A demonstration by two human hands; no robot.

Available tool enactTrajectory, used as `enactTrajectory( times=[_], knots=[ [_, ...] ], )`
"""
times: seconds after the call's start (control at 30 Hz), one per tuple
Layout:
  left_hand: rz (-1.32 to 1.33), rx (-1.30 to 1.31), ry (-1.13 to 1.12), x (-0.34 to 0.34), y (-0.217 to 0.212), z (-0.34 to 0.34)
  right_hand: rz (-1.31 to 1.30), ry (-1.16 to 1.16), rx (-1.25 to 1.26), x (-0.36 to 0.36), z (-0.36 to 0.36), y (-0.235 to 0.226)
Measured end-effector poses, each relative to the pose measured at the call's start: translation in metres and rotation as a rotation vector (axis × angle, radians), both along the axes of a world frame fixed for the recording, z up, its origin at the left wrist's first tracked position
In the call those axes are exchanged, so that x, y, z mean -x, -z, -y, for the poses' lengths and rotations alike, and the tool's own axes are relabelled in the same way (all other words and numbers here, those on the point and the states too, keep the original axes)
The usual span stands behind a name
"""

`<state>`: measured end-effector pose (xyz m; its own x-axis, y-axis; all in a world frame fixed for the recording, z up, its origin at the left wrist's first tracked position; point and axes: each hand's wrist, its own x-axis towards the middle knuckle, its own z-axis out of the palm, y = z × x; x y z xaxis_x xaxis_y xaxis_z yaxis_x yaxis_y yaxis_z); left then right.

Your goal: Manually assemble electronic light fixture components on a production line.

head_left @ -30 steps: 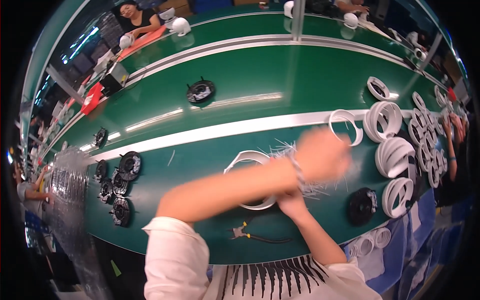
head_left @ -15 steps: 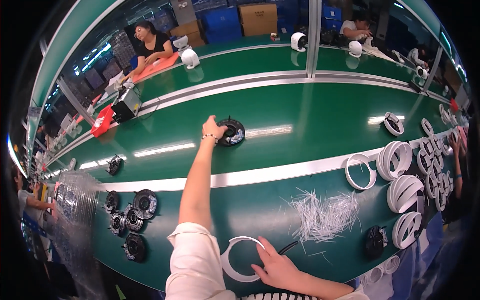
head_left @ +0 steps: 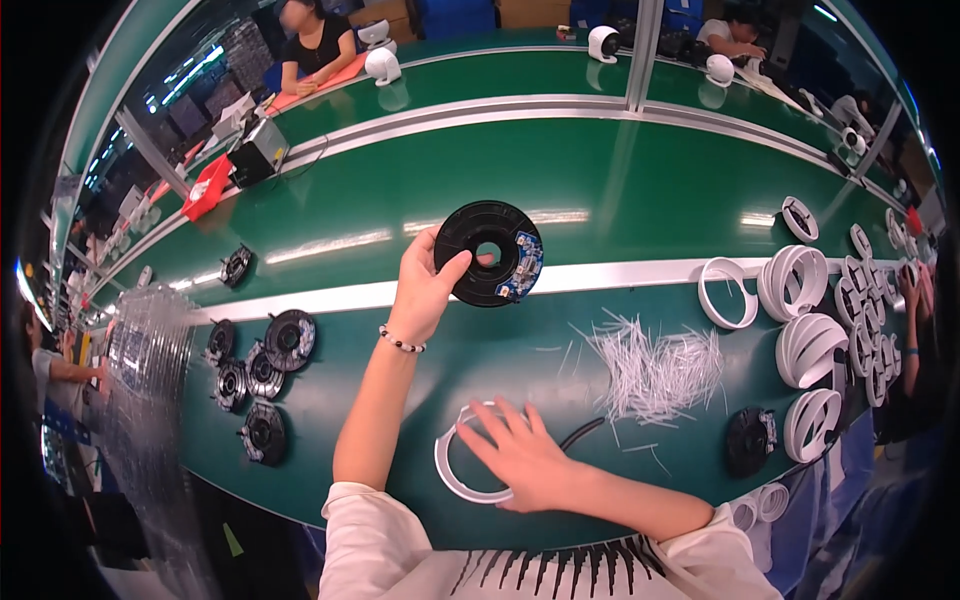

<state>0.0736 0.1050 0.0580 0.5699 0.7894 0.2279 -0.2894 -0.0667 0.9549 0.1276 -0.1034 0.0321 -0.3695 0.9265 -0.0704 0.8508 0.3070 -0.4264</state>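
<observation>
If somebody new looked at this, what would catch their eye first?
Probably the round black disc with its blue circuit board, held up by the left grip near the middle of the view. Below it, the right grip is spread open over a white ring. Farther right lies a loose heap of thin white strips, with stacked white rings beyond.

Strips, rings, discs on green bench

Beyond the far edge of the table, a glossy green surface carries streaks of light; farther back stand a metal post and blue boxes.
</observation>
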Motion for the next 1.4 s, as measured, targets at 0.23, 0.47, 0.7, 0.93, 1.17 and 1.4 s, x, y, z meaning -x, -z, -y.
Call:
enactTrajectory(
  times=[0.23, 0.47, 0.7, 0.93, 1.17, 1.4],
  knots=[
    [0.075, 0.144, 0.044, 0.022, -0.021, 0.042, 0.022, -0.016, 0.033, 0.006, -0.008, -0.003],
    [0.075, 0.132, 0.000, 0.028, -0.022, 0.061, -0.323, 0.219, -0.121, -0.036, 0.021, -0.039],
    [0.105, 0.108, -0.041, 0.010, -0.016, 0.082, -1.580, 0.734, -0.363, -0.084, 0.038, -0.030],
    [0.150, 0.198, 0.365, -0.017, 0.026, 0.129, -1.457, 0.753, -0.460, -0.067, 0.004, -0.011],
    [0.281, 0.942, 0.587, -0.014, 0.026, 0.106, -0.677, 0.747, -0.498, -0.056, 0.012, -0.002],
    [0.316, 0.897, 0.550, -0.022, 0.028, 0.101, -0.550, 0.653, -0.503, -0.060, 0.005, -0.018]
  ],
)
